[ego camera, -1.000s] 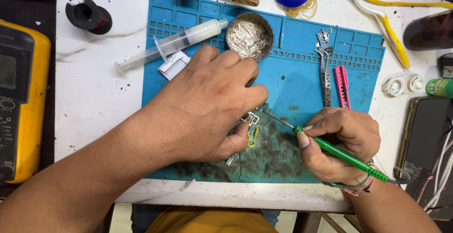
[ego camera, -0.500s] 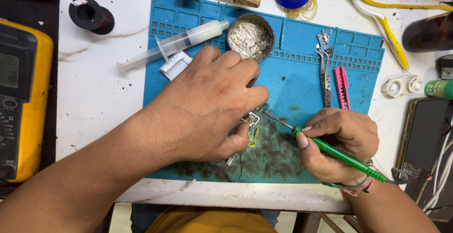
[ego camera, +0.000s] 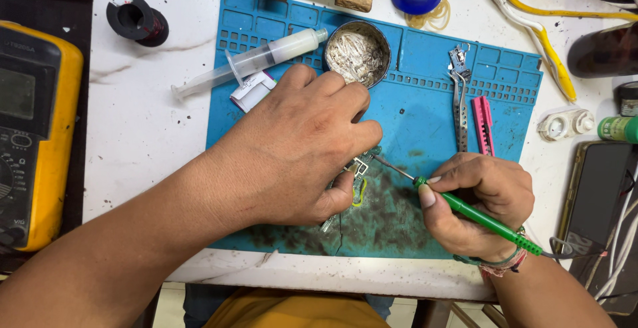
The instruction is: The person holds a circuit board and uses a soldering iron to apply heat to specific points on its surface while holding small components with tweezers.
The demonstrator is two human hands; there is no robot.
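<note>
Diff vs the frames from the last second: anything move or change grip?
No visible change. The left hand presses the small metal part onto the blue silicone work mat as before. The right hand keeps the same pen-like grip on the green-handled soldering iron, its tip at the part. The clear plastic syringe and round metal tin lie where they were.

two bare hands: left hand [ego camera: 299, 152], right hand [ego camera: 482, 198]. one green-handled soldering iron [ego camera: 465, 210] between the right fingers, one small metal board [ego camera: 359, 168] under the left fingertips, one clear plastic syringe [ego camera: 252, 62] and one round metal tin [ego camera: 357, 53] beyond them.
</note>
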